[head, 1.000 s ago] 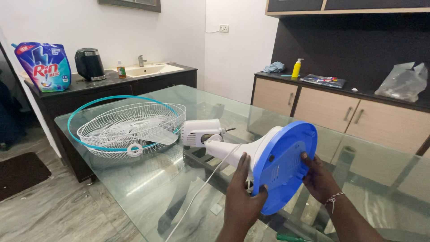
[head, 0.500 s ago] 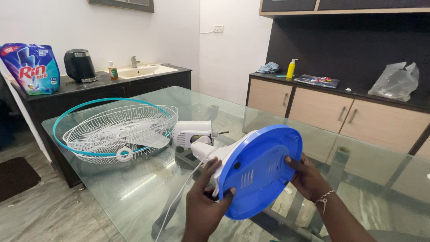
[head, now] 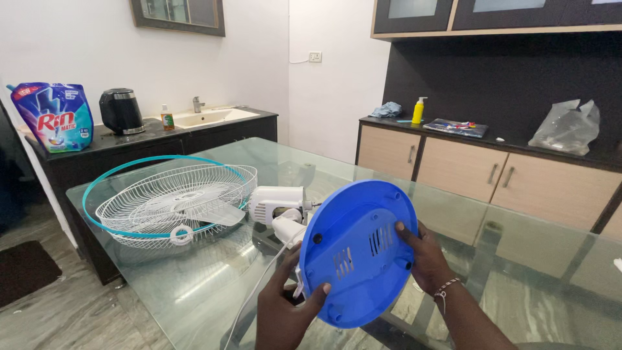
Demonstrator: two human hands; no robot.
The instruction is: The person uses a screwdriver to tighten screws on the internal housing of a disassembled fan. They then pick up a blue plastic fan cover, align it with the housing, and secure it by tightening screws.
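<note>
A round blue fan base (head: 357, 254) is held tilted above the near edge of the glass table (head: 214, 279), its underside turned toward the camera. It is gripped at its lower left rim by the left hand (head: 285, 311), fingers curled, and at its right rim by the right hand (head: 424, 259). The white motor housing (head: 277, 202) and wire fan guard (head: 172, 201) lie farther left.

Head camera looks down, close over glass table (head: 194, 285).
</note>
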